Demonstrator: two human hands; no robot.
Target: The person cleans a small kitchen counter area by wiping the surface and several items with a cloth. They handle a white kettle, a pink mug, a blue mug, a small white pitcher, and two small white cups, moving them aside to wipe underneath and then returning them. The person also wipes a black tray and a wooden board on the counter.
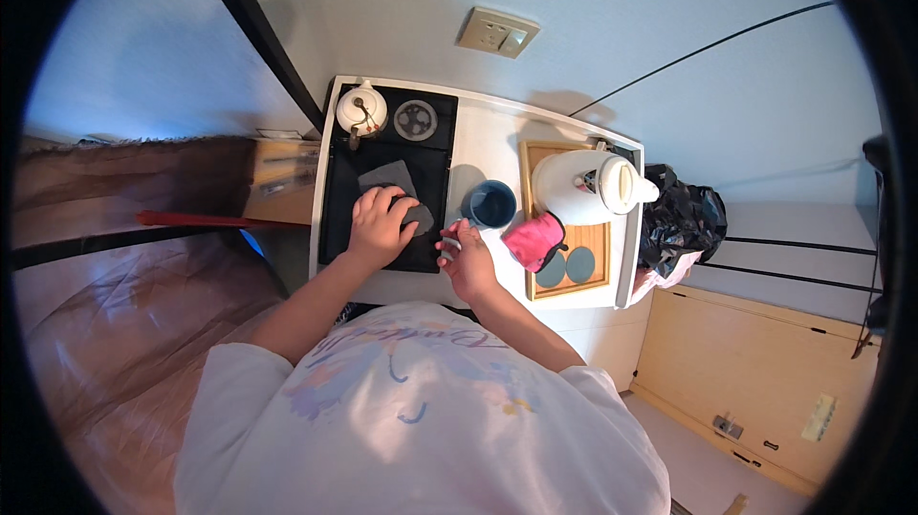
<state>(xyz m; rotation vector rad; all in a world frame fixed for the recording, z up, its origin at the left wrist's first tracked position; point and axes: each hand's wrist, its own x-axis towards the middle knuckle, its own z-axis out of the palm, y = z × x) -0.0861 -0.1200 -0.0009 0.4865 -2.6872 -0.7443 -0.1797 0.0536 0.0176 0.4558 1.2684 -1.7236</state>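
Observation:
My left hand (379,228) presses down on a dark grey cloth (389,176) on the black tray (343,189); its fingers are bent over the bunched part, and one flat corner sticks out beyond them. Close to the tray's right edge is my right hand (470,260), fingers curled, with the thumb and index finger at the handle of a blue mug (489,204). Whether they grip the handle is not clear. A small greyish patch shows between those fingers. The mug stands upright on the white tabletop (484,128), its dark inside facing up.
At the tray's back are a white teapot (361,112) and a patterned round coaster (415,120). Rightward, a white kettle (581,185), pink cloth (534,241) and green round coasters (580,265) rest on a wooden tray (604,257). Black plastic bag (681,217) hangs beyond the table's right edge.

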